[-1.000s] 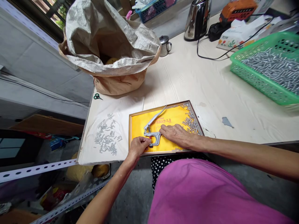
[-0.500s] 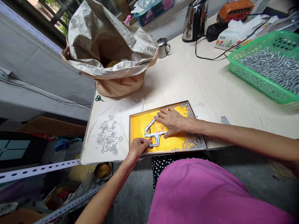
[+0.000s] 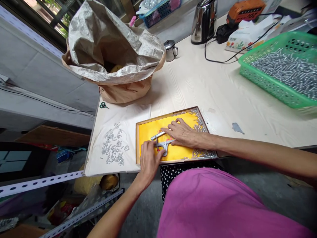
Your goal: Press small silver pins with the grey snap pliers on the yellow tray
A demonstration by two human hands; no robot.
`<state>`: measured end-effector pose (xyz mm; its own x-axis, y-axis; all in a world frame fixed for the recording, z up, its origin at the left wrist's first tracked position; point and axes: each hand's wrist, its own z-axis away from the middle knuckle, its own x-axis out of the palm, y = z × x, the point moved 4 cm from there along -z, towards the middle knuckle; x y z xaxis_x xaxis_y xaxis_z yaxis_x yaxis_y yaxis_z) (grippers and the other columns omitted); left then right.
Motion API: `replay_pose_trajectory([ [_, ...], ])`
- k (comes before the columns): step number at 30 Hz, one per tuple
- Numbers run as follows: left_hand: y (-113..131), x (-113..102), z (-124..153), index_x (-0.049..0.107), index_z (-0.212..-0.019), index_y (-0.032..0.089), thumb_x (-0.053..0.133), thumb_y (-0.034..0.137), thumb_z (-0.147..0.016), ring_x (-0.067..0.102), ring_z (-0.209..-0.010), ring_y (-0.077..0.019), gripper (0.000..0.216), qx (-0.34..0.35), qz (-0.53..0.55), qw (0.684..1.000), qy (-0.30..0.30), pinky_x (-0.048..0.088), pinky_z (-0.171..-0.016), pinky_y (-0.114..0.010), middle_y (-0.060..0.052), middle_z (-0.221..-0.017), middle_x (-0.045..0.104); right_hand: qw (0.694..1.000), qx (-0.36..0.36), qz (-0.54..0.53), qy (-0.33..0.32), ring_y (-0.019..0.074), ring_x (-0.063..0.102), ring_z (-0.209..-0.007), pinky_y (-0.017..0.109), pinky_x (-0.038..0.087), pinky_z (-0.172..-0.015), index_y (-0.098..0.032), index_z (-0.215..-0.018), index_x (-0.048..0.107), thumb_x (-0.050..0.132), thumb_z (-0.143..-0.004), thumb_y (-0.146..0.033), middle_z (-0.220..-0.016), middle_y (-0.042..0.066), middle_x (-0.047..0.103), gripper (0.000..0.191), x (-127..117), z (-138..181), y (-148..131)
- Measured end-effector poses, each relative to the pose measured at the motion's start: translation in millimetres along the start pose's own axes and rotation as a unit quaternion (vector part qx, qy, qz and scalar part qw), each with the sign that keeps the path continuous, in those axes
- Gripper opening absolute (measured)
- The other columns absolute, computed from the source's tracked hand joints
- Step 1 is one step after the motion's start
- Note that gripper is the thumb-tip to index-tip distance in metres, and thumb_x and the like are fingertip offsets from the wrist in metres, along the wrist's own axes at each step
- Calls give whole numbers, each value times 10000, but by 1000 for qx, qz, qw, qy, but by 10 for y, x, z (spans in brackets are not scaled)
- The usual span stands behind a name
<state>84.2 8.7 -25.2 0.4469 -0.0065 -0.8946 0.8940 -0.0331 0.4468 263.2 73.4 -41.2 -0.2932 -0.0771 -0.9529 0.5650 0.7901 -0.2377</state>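
A shallow wooden tray (image 3: pixel 137 145) with a yellow lining lies at the table's near edge. In it sits a small silver hand press (image 3: pixel 161 144) with a long lever. My right hand (image 3: pixel 182 133) is closed over the lever and presses it down. My left hand (image 3: pixel 149 157) reaches to the jaws of the press with its fingertips pinched at them; what they hold is too small to make out. Several small silver metal tubes (image 3: pixel 201 152) lie along the right and near sides of the tray.
Left of the tray, loose metal tubes (image 3: pixel 113 147) lie on a white cloth, with green scissors (image 3: pixel 104 105) behind. A big woven sack (image 3: pixel 114 56) stands at the back left. A green basket (image 3: pixel 279 72) full of tubes is at the right, a kettle (image 3: pixel 203 20) and cup (image 3: pixel 170 50) behind.
My right hand went from the tray's bottom up onto the lever and has pushed it down. My left hand slid forward to the jaws of the press.
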Motion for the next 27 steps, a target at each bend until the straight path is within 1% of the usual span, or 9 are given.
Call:
replay_pose_trajectory([
  [3, 197, 97, -135, 513, -1322, 192, 747, 315, -804, 480, -1285, -334, 582, 113, -49, 992, -27, 423, -1061, -528, -163, -1392, 530, 1000, -5, 11, 14, 272, 501, -1046, 443, 294, -928, -134, -1337, 462, 608, -916, -294, -1143, 120, 623, 474, 5, 16, -92],
  [7, 229, 257, -340, 439, -1386, 184, 719, 315, -824, 531, -1206, -324, 641, 175, -65, 975, -118, 447, -1022, -525, -149, -1318, 574, 1000, 10, 16, 6, 283, 508, -1040, 433, 327, -912, -93, -1359, 437, 658, -875, -370, -1164, 141, 615, 599, -12, 55, -87],
  [9, 207, 284, -379, 415, -1412, 182, 717, 293, -817, 535, -1186, -321, 676, 180, -75, 973, -124, 449, -1017, -516, -146, -1314, 569, 999, 27, 25, -3, 293, 508, -1027, 421, 347, -891, -66, -1341, 451, 722, -813, -406, -1178, 157, 605, 684, -12, 96, -55],
  [10, 202, 284, -378, 413, -1415, 179, 715, 278, -816, 530, -1189, -322, 678, 182, -79, 973, -118, 447, -1019, -512, -148, -1317, 565, 999, 33, 34, -6, 290, 511, -1008, 411, 356, -871, -65, -1304, 482, 723, -812, -385, -1160, 156, 608, 635, -6, 117, -48],
  [13, 223, 269, -326, 456, -1374, 165, 680, 256, -843, 533, -1158, -317, 584, 185, -88, 973, -104, 462, -993, -492, -152, -1272, 589, 997, 34, 71, -6, 257, 518, -939, 379, 365, -819, -102, -1130, 578, 564, -907, -191, -1043, 128, 628, 240, 35, 163, -80],
  [14, 236, 263, -304, 482, -1348, 164, 665, 254, -856, 540, -1136, -313, 532, 183, -93, 973, -104, 470, -977, -483, -149, -1241, 605, 996, 29, 78, -7, 245, 522, -920, 372, 364, -811, -112, -1080, 593, 497, -923, -123, -999, 118, 631, 185, 57, 170, -102],
  [22, 255, 269, -265, 637, -1066, 175, 617, 236, -902, 572, -975, -278, 176, 165, -97, 972, -133, 497, -865, -416, -114, -1013, 670, 998, -1, 32, -51, 200, 570, -845, 340, 386, -785, -132, -947, 614, 433, -940, -47, -904, 83, 651, 200, 158, 177, -192],
  [25, 196, 247, -322, 616, -1169, 171, 687, 254, -860, 572, -1040, -284, 328, 162, -76, 977, -113, 487, -920, -435, -123, -1110, 663, 999, 24, 27, -9, 230, 577, -917, 363, 409, -804, -119, -1034, 620, 451, -964, -134, -967, 111, 661, 183, 148, 195, -145],
  [27, 140, 217, -386, 574, -1275, 175, 746, 296, -819, 571, -1103, -292, 502, 156, -50, 981, -103, 470, -969, -449, -134, -1210, 644, 998, 43, 24, 46, 274, 547, -1079, 405, 417, -864, -114, -1153, 601, 465, -980, -221, -1157, 168, 637, 244, 139, 217, -114],
])
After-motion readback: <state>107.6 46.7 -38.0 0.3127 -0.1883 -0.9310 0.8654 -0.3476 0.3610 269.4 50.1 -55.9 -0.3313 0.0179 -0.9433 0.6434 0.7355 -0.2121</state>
